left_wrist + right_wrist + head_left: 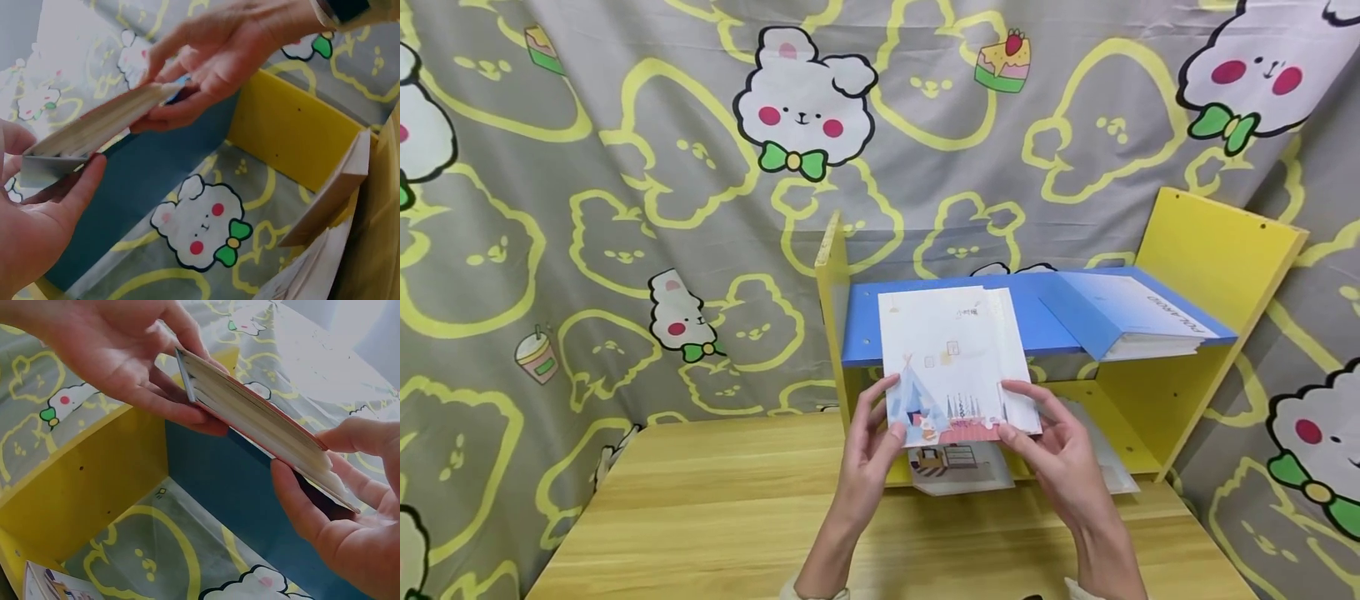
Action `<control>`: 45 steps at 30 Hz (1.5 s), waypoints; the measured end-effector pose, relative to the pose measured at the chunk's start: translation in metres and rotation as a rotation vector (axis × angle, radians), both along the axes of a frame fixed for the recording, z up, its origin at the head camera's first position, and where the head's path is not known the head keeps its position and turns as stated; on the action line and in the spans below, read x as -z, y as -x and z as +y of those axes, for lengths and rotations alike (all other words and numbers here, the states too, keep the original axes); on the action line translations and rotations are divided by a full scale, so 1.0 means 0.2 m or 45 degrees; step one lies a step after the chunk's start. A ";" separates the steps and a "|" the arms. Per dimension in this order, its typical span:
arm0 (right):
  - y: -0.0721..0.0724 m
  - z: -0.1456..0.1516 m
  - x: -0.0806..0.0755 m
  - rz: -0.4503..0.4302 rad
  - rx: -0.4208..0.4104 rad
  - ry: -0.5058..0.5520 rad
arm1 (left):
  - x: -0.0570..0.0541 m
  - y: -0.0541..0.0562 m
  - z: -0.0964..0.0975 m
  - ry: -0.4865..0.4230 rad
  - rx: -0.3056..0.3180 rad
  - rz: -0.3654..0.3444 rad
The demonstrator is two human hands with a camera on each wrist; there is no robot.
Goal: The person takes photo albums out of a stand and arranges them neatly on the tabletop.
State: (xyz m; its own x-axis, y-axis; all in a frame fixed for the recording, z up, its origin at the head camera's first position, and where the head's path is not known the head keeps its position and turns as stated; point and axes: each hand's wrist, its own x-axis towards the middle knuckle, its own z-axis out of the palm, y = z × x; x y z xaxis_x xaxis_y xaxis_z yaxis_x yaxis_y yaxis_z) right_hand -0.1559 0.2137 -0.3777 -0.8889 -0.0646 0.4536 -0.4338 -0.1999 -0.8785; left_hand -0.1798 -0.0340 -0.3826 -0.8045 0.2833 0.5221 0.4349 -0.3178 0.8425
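A thick white book (951,362) is held up in front of the shelf, its cover printed with a blue tent and a reddish floor. My left hand (868,446) grips its lower left edge, thumb on the cover. On the opposite side my right hand (1060,446) pinches the lower right corner between thumb and fingers. Both wrist views show page edges (106,122) between the covers, with the left hand (44,219) and right hand (350,487) around opposite ends. Below it, another illustrated book (962,468) juts from the lower shelf, partly hidden.
A small shelf unit has yellow side panels (1217,258) and a blue upper board (872,321). On that board lies a blue POLAROID binder (1120,308). A pale flat item (1108,454) sticks out below right. Wooden table (700,500) underneath, printed curtain (625,208) behind.
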 end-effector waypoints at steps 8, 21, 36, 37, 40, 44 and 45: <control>-0.02 -0.01 0.02 0.015 -0.038 -0.103 | 0.05 -0.01 -0.03 0.030 -0.117 0.117; -0.04 -0.04 0.00 0.021 -0.115 -0.199 | 0.11 -0.03 -0.08 -0.012 -0.173 0.348; -0.06 -0.07 -0.02 0.032 -0.091 -0.246 | 0.12 -0.05 -0.11 0.036 -0.186 0.344; -0.06 -0.07 -0.02 0.034 -0.092 -0.250 | 0.12 -0.05 -0.11 0.039 -0.182 0.343; -0.06 -0.08 -0.02 0.043 -0.098 -0.266 | 0.12 -0.05 -0.12 0.046 -0.165 0.336; -0.06 -0.09 -0.02 0.059 -0.114 -0.271 | 0.11 -0.04 -0.15 0.031 -0.096 0.323; -0.06 -0.09 -0.02 0.064 -0.119 -0.270 | 0.10 -0.04 -0.16 0.030 -0.080 0.323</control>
